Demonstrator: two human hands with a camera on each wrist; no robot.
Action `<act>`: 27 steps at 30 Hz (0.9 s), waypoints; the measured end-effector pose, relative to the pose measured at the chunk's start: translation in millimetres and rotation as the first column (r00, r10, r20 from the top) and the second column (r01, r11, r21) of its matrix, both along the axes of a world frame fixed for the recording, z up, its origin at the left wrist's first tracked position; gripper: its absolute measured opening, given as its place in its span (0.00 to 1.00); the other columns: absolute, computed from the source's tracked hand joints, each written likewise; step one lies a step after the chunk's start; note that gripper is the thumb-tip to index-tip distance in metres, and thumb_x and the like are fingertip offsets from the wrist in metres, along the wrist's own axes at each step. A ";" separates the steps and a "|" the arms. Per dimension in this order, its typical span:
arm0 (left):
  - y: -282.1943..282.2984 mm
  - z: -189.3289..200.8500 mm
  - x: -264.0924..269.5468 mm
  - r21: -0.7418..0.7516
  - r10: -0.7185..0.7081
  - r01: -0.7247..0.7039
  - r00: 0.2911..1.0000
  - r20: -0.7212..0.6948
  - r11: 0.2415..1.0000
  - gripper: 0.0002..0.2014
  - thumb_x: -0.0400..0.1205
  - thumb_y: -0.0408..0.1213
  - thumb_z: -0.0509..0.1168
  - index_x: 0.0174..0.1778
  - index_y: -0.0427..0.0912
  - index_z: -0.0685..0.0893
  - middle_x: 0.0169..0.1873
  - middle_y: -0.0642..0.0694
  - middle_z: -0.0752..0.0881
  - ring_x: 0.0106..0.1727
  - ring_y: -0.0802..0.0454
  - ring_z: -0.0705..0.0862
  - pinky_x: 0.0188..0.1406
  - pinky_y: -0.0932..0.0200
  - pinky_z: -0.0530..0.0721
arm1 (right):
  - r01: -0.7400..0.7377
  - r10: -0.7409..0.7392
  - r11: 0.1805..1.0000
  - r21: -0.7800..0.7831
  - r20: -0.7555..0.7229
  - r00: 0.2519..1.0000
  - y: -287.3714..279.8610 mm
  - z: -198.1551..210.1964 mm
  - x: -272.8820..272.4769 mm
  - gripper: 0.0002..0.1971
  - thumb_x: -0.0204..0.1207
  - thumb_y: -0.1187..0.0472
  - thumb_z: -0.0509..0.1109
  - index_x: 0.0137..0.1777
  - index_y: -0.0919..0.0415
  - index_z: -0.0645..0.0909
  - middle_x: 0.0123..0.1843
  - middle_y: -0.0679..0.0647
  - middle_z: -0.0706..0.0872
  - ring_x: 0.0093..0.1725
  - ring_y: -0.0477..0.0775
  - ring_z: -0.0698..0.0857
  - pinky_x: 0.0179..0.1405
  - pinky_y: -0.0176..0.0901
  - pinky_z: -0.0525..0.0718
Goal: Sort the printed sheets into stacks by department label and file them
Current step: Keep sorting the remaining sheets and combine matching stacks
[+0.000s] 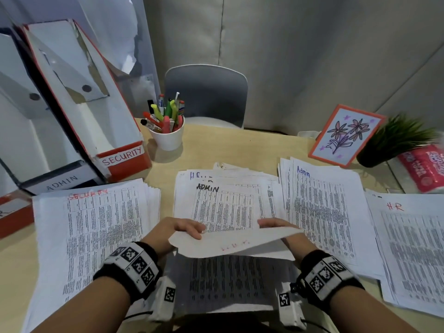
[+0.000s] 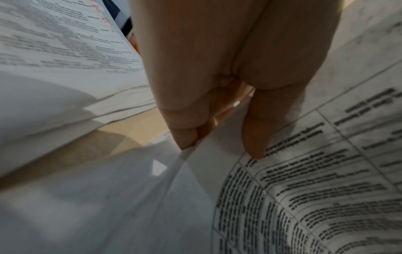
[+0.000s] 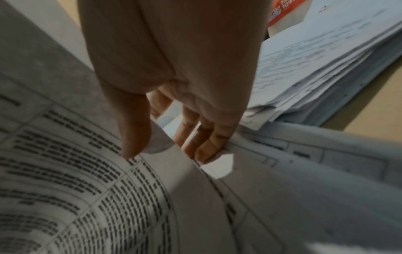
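Note:
Both hands hold one printed sheet (image 1: pixel 230 246) lifted and curled toward me over the middle pile (image 1: pixel 223 205), whose top page reads ADMIN. My left hand (image 1: pixel 185 228) pinches the sheet's left edge (image 2: pixel 195 154), thumb on the printed side. My right hand (image 1: pixel 276 223) pinches its right edge (image 3: pixel 174 154) the same way. Faint red lettering shows through the sheet's back. A stack marked SECURITY (image 1: pixel 96 227) lies at the left, an Admin stack (image 1: pixel 319 207) right of the middle, an HR stack (image 1: pixel 408 248) at the far right.
File boxes labelled SECURITY (image 1: pixel 122 157) and ADMIN (image 1: pixel 62 182) stand at the back left. A white cup of markers (image 1: pixel 168 133), a framed flower drawing (image 1: pixel 343 135), a small plant (image 1: pixel 394 140) and a red packet (image 1: pixel 427 167) line the back. A grey chair (image 1: pixel 206 92) stands behind the table.

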State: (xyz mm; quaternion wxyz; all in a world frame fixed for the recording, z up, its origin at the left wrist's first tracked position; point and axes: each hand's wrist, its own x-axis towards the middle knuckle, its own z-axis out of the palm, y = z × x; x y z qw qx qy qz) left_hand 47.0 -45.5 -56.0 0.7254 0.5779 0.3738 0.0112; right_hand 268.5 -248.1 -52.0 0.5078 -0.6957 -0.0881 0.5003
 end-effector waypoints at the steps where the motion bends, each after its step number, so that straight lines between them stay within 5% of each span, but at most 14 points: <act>1: 0.8 -0.2 -0.4 0.000 -0.008 0.008 1.000 -0.003 1.000 0.20 0.71 0.11 0.66 0.22 0.39 0.90 0.46 0.43 0.91 0.54 0.48 0.87 0.48 0.62 0.84 | 0.009 -0.009 1.000 0.000 0.003 1.000 -0.1 -0.3 -0.3 0.11 0.75 0.76 0.66 0.46 0.64 0.88 0.56 0.55 0.87 0.48 0.56 0.87 0.36 0.37 0.85; 5: -1.5 3.7 -0.9 0.020 0.006 -0.006 1.000 -0.004 1.000 0.21 0.74 0.12 0.64 0.24 0.38 0.90 0.48 0.40 0.90 0.52 0.48 0.88 0.44 0.64 0.85 | -0.084 0.085 0.996 -0.021 0.087 0.993 -2.0 -4.1 1.7 0.14 0.69 0.82 0.70 0.31 0.64 0.88 0.55 0.57 0.88 0.52 0.56 0.87 0.44 0.40 0.86; 12: -8.7 10.5 0.1 0.115 0.072 -0.069 0.997 -0.020 0.991 0.05 0.75 0.25 0.72 0.44 0.28 0.89 0.33 0.45 0.91 0.31 0.59 0.86 0.26 0.72 0.78 | -0.045 0.051 0.998 -0.053 0.112 0.992 -4.0 -4.4 2.9 0.12 0.66 0.84 0.71 0.33 0.68 0.87 0.47 0.62 0.91 0.33 0.52 0.86 0.26 0.36 0.80; 15: -12.8 13.8 2.2 0.068 0.119 -0.114 0.991 -0.064 0.991 0.06 0.77 0.27 0.70 0.37 0.28 0.86 0.21 0.48 0.86 0.19 0.62 0.81 0.17 0.72 0.75 | -0.047 0.066 0.995 -0.092 0.211 0.975 -4.8 -6.2 2.7 0.15 0.64 0.83 0.73 0.36 0.62 0.89 0.43 0.61 0.90 0.36 0.57 0.86 0.32 0.43 0.85; 17: -13.1 13.3 4.1 0.027 0.140 -0.138 0.985 -0.097 0.990 0.06 0.77 0.29 0.70 0.37 0.30 0.86 0.28 0.41 0.89 0.25 0.57 0.86 0.22 0.68 0.80 | -0.019 0.056 0.991 -0.136 0.270 0.961 -4.3 -5.5 1.5 0.11 0.68 0.76 0.75 0.40 0.59 0.89 0.41 0.60 0.91 0.40 0.60 0.87 0.39 0.50 0.84; 19: -12.1 10.7 4.2 0.067 0.139 -0.130 0.980 -0.145 0.989 0.06 0.77 0.33 0.72 0.42 0.31 0.89 0.37 0.37 0.91 0.32 0.51 0.88 0.30 0.63 0.85 | 0.005 0.040 0.987 -0.160 0.272 0.961 -4.0 -2.7 -0.9 0.05 0.72 0.68 0.75 0.42 0.58 0.89 0.41 0.56 0.92 0.41 0.56 0.88 0.40 0.46 0.85; 22: -10.0 5.3 2.8 0.173 0.088 -0.048 0.969 -0.230 0.984 0.13 0.77 0.39 0.73 0.26 0.43 0.87 0.22 0.46 0.82 0.24 0.55 0.77 0.26 0.64 0.78 | 0.012 0.045 0.982 -0.188 0.298 0.953 -5.5 -1.6 -2.6 0.02 0.72 0.62 0.76 0.43 0.60 0.88 0.39 0.54 0.91 0.42 0.52 0.88 0.40 0.38 0.83; 24: -11.8 5.5 3.5 0.177 0.087 -0.045 0.967 -0.239 0.983 0.16 0.77 0.42 0.72 0.24 0.43 0.85 0.21 0.48 0.79 0.23 0.56 0.75 0.27 0.63 0.77 | 0.016 0.059 0.975 -0.223 0.325 0.944 -6.1 -4.0 -2.7 0.05 0.73 0.60 0.76 0.42 0.62 0.87 0.37 0.56 0.90 0.39 0.50 0.87 0.37 0.35 0.82; 27: -13.7 3.7 6.6 0.187 0.110 -0.067 0.966 -0.234 0.980 0.15 0.78 0.43 0.71 0.26 0.41 0.83 0.18 0.53 0.79 0.23 0.57 0.75 0.28 0.64 0.76 | 0.005 0.074 0.966 -0.257 0.296 0.952 -5.7 -4.9 -3.3 0.09 0.76 0.58 0.73 0.46 0.65 0.86 0.45 0.63 0.90 0.47 0.56 0.89 0.50 0.46 0.87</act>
